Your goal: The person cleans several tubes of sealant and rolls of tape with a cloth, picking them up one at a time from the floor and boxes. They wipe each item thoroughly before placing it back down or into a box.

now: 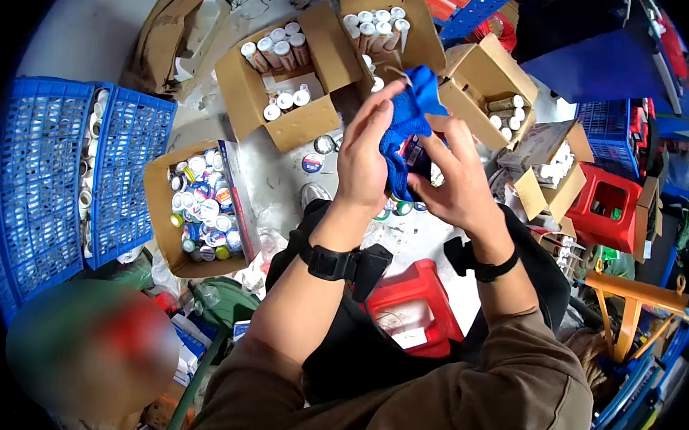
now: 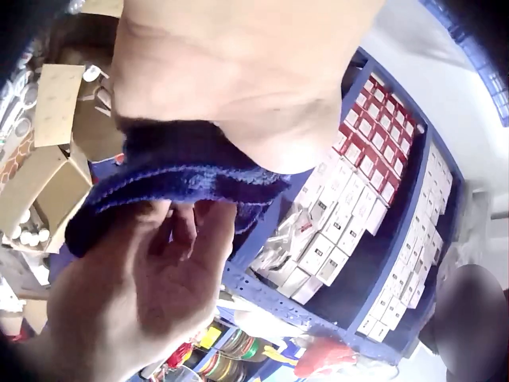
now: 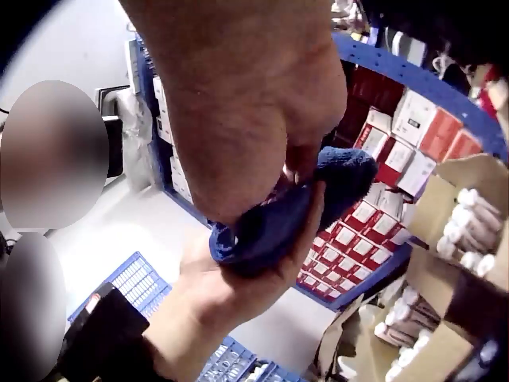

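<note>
One blue cloth [image 1: 409,119] is up in front of us, above the floor [image 1: 437,239]: our left hand [image 1: 365,158] curves its fingers round one side, and our right hand [image 1: 465,175] grips the other with bent fingers, tips partly hidden. We judge it light, soft and hardly slippery, best held by its thick edges, so the folds don't slump.

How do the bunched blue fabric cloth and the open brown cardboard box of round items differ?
The blue cloth is soft and bunched; the cardboard box is stiff. The cloth is held between left hand and right hand; the box sits untouched. The cloth looks smaller than the box.
</note>
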`<state>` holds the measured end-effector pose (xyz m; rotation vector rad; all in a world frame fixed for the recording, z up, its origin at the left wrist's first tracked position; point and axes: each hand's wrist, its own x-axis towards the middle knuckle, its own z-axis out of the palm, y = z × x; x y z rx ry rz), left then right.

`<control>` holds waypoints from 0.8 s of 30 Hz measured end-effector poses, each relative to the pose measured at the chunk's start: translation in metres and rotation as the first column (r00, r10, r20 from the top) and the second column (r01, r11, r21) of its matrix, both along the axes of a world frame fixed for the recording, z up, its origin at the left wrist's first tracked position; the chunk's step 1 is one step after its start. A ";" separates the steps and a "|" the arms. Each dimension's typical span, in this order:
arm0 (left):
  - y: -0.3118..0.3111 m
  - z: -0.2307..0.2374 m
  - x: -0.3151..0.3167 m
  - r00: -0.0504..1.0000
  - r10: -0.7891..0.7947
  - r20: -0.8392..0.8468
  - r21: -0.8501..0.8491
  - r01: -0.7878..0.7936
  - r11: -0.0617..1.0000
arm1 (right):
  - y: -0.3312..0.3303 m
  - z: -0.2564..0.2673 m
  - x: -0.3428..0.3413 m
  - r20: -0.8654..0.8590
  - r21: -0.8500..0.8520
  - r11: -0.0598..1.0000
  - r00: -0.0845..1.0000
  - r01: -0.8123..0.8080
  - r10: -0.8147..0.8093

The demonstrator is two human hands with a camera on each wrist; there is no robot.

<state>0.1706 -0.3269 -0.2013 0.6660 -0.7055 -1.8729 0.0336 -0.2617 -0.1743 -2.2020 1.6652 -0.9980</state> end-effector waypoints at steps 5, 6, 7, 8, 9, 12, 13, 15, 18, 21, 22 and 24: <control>0.003 0.002 -0.003 0.846 -0.179 -0.502 0.283 0.356 0.891 | 0.006 0.021 -0.007 -0.102 -0.007 0.994 0.989 -0.112 0.111; 0.005 0.005 -0.005 0.780 -0.174 -0.602 0.262 0.398 0.879 | 0.004 0.022 -0.008 -0.138 -0.072 0.989 0.984 -0.128 0.117; 0.004 0.005 -0.009 0.829 -0.135 -0.542 0.318 0.351 0.881 | 0.003 0.021 -0.007 -0.148 -0.090 0.993 0.987 -0.077 0.063; 0.006 0.007 -0.010 0.863 -0.168 -0.477 0.300 0.340 0.892 | 0.003 0.021 -0.005 -0.151 -0.091 0.993 0.987 -0.078 0.064; 0.008 0.010 -0.015 0.914 -0.136 -0.383 0.267 0.251 0.931 | 0.003 0.022 -0.001 -0.155 -0.052 0.997 0.986 0.062 -0.069; 0.015 0.021 -0.029 0.999 -0.012 -0.052 0.100 0.017 0.995 | 0.003 0.014 0.007 -0.173 -0.004 0.967 0.953 0.254 -0.251; 0.014 0.013 -0.029 0.997 -0.010 0.078 0.002 0.010 1.000 | 0.003 0.007 0.008 -0.156 -0.011 0.959 0.947 0.283 -0.281; 0.012 0.006 -0.030 0.967 0.037 0.250 -0.089 -0.015 0.996 | 0.002 0.004 0.017 -0.009 0.007 0.947 0.947 0.320 -0.320; 0.008 0.005 -0.029 0.933 0.022 0.359 0.053 -0.045 0.998 | 0.005 0.005 0.025 -0.048 0.072 0.946 0.948 0.316 -0.313; 0.004 0.005 -0.030 0.975 0.049 0.217 0.204 -0.095 0.974 | 0.006 -0.005 0.018 -0.005 0.044 0.929 0.930 0.367 -0.367; 0.002 0.004 -0.031 0.991 0.113 0.067 0.306 -0.128 0.943 | 0.006 -0.007 0.016 0.071 0.037 0.911 0.908 0.410 -0.412; -0.001 -0.002 -0.029 0.997 0.055 -0.051 0.300 -0.037 0.953 | 0.005 -0.005 0.011 0.075 0.054 0.896 0.893 0.440 -0.443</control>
